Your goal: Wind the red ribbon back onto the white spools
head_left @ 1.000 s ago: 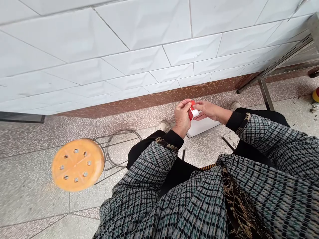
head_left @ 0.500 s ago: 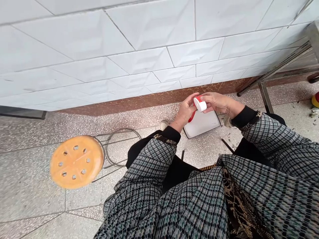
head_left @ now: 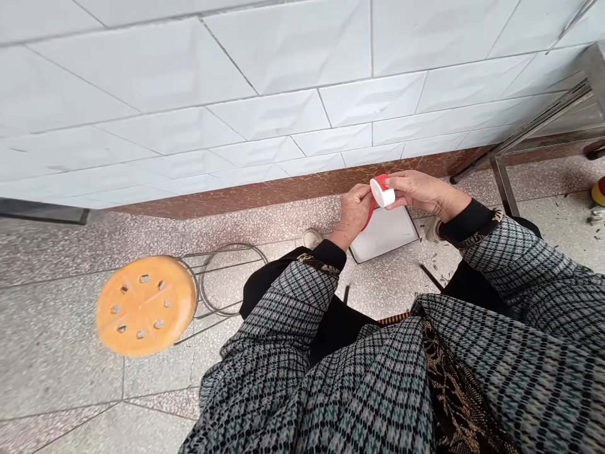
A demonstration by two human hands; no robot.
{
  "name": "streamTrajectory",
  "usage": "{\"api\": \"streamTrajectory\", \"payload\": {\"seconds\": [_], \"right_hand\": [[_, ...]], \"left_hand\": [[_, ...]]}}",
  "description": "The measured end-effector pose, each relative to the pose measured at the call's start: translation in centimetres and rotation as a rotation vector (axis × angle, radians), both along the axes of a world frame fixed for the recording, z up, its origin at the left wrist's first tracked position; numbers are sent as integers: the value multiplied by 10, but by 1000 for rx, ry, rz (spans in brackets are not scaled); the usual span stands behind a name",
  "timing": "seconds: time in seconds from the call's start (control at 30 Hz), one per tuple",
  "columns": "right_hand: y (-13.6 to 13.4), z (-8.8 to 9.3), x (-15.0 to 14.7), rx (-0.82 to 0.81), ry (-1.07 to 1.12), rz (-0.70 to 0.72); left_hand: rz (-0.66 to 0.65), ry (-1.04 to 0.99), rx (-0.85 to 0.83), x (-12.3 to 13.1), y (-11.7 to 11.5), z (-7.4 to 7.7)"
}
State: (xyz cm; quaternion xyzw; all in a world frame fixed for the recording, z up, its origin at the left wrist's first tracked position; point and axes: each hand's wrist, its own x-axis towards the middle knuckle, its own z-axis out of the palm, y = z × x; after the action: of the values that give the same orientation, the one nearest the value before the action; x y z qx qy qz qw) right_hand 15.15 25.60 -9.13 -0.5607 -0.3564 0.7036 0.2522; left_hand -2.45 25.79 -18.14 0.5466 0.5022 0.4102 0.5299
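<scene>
A small red-and-white roll [head_left: 382,191] sits up in front of the tiled wall [head_left: 293,75], above a white panel [head_left: 385,238] on the floor; the right hand [head_left: 418,189] grips the roll by its side between thumb and fingers, probably so that its flat white face stays uncovered and turned towards the other hand; the left hand [head_left: 353,211] is just beside it, fingers curled and apparently pinching a red strip [head_left: 369,216] that hangs below the fingertips, although how the strip joins the roll is hard to tell; gripping roll and strip apart seems to leave each free to turn or be drawn.

The dark-edged panel lies between two pale shoes [head_left: 311,238], likely put there to be within easy reach; farther out, an orange stool [head_left: 146,306] stands to the left, and a metal frame [head_left: 505,189] leans in on the right.

Compared with a second ago, both hands are farther right, the roll shows more of its white face, and more of the panel is uncovered; against the half-second-old view, the strip looks straighter and the left fingers more tightly gathered; the stool stays put.
</scene>
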Motion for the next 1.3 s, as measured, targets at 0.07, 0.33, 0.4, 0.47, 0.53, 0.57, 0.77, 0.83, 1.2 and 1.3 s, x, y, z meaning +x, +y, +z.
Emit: {"api": "streamTrajectory", "payload": {"seconds": [0.07,0.33,0.4,0.47,0.53,0.57,0.77,0.83,1.2,1.3], "right_hand": [[0,1,-3,-19,14,-62],[4,-8,-10,5,62,-214],[5,-13,-11,16,73,-220],[5,-19,-12,24,79,-227],[5,-25,-15,36,80,-248],[5,-28,-17,44,80,-266],[2,-44,-25,155,36,-353],[2,-48,-25,185,9,-380],[6,-39,-8,77,122,-436],[5,-38,-9,84,104,-423]], "left_hand": [[-3,70,20,3,-2,-2],[38,-84,-141,11,-13,-7],[48,-136,-212,13,-14,-7],[72,-184,-278,14,-15,-6],[93,-211,-333,15,-15,-4],[97,-220,-354,15,-15,-3],[-19,-362,-397,16,-19,0],[-54,-381,-412,17,-20,0],[48,-380,-548,21,-20,1],[19,-366,-620,22,-21,2]]}}
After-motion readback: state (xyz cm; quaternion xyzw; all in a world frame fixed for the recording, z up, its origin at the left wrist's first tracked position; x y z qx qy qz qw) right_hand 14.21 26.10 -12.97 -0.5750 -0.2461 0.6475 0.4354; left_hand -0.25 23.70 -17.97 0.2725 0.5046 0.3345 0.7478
